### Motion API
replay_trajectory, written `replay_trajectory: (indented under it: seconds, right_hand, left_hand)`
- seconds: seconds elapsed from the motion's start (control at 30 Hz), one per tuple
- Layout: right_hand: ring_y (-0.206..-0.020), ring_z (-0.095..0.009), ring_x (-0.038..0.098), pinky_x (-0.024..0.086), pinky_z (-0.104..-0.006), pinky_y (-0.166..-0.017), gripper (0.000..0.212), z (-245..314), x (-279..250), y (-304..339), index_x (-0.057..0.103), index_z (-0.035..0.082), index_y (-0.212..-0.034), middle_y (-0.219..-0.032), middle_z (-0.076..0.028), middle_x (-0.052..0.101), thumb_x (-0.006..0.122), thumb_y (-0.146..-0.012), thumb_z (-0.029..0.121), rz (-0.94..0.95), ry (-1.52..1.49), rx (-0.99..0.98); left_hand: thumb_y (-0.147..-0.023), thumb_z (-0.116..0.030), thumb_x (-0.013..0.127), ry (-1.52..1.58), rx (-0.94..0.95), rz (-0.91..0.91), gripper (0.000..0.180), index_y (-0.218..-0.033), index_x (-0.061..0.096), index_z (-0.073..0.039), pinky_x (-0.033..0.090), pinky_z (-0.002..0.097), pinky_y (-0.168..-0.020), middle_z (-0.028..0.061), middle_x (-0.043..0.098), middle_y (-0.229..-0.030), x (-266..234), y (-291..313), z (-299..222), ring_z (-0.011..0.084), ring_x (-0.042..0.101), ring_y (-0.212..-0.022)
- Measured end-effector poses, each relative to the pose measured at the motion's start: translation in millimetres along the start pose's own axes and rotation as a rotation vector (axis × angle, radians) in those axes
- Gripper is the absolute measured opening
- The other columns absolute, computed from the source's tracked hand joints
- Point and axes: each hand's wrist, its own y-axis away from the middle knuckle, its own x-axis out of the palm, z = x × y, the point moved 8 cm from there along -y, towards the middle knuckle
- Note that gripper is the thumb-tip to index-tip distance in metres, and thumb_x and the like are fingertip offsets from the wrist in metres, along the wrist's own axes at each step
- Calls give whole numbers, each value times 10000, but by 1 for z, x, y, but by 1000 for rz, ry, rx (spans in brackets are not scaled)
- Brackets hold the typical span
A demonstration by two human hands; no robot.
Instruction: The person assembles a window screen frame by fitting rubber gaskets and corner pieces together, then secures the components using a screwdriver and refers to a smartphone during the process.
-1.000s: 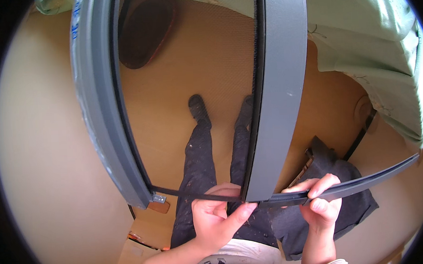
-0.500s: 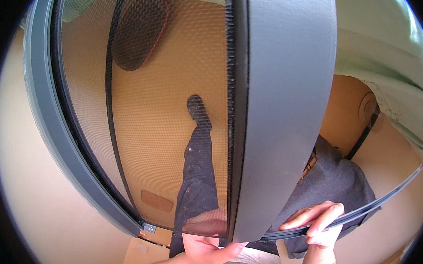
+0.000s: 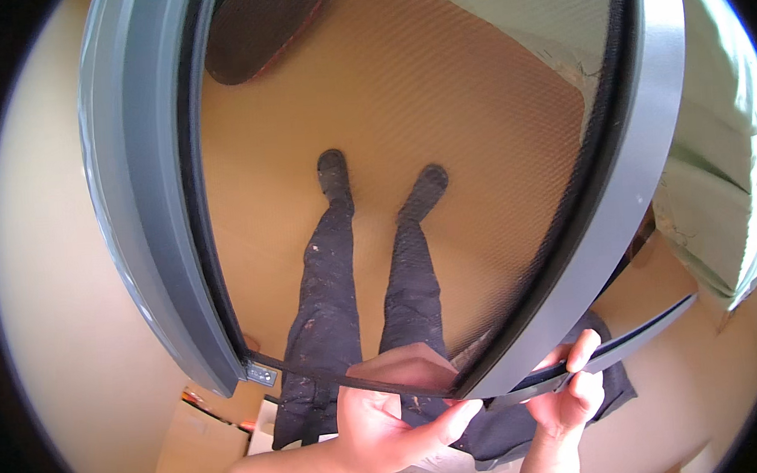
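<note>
Down past the left hand (image 3: 384, 429), a tan floor (image 3: 371, 100) shows through a gray mesh frame (image 3: 608, 246); left of that grip stands a pale wall (image 3: 50, 254). The left hand pinches the frame's bottom edge, partly behind the mesh. The right hand (image 3: 567, 402) pinches a dark strip (image 3: 642, 334). Beyond it hangs a green curtain (image 3: 716, 150).

Gray frame bar (image 3: 636, 163) farther right and more slanted, right shoe (image 3: 425, 191) back in view

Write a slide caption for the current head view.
Left hand grips the lower edge of a grey-framed mesh screen; right hand pinches a dark strip.
</note>
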Motion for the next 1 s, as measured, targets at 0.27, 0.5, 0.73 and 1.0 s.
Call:
replay_trajectory:
  seconds: [0.27,0.5,0.73,1.0]
  right_hand:
    - [-927,-543,635,562,-580,-752,190,-19,10,0,482,38,-1032,-1076,-424,581,593,-918,140,-41,-364,-38]
    - [-1194,-316,556,417,-549,-1030,129,-9,23,3,481,98,-1027,-1220,-144,603,572,-948,145,126,-101,-8]
    - [-810,-387,677,571,-457,-698,204,16,32,-4,465,62,-1044,-999,-323,636,609,-924,144,150,201,-190]
    - [-770,-437,678,562,-508,-719,217,5,36,-4,489,39,-998,-940,-357,650,649,-891,139,121,179,-108]
  left_hand:
    - [-678,39,796,76,49,-16,165,-714,636,17,448,268,-579,120,656,-735,-10,-4,-1,164,619,-661]
    - [-674,52,795,-4,73,-13,167,-721,635,44,452,283,-581,132,649,-733,-7,-3,-8,178,610,-657]
    - [-706,41,763,-100,48,-51,122,-751,651,31,460,289,-626,95,633,-726,-13,-4,-13,185,605,-675]
    - [-753,67,738,-63,58,-100,87,-821,686,52,479,296,-689,124,668,-810,-17,8,-20,182,634,-770]
